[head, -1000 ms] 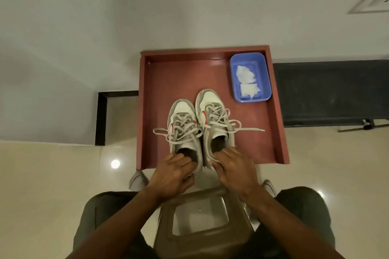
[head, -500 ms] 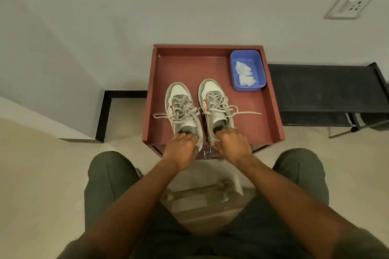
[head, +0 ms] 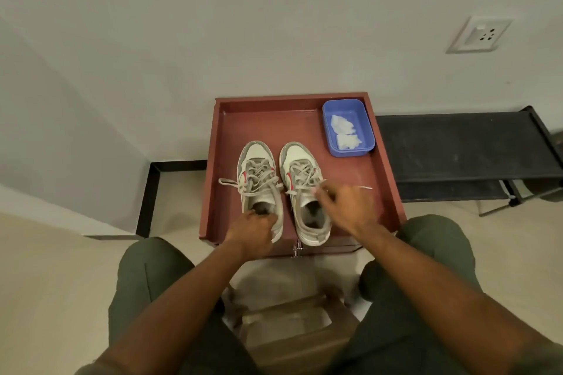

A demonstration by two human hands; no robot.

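A pair of white and grey sneakers with red marks and loose laces stands side by side, toes toward the wall, on a red-brown tray. My left hand grips the heel collar of the left sneaker, fingers curled over its rim. My right hand is blurred just right of the right sneaker, beside its laces, with fingers loosely bent and nothing plainly held. One lace end sticks out past that hand.
A blue tub with white crumpled wipes sits in the tray's far right corner. A black low rack adjoins the tray on the right. A wall socket is above it. A brown stool stands between my knees.
My right hand has left the right sneaker's heel and moved forward and right, beside the laces. My left hand stays on the left sneaker's heel. The view has pulled back.
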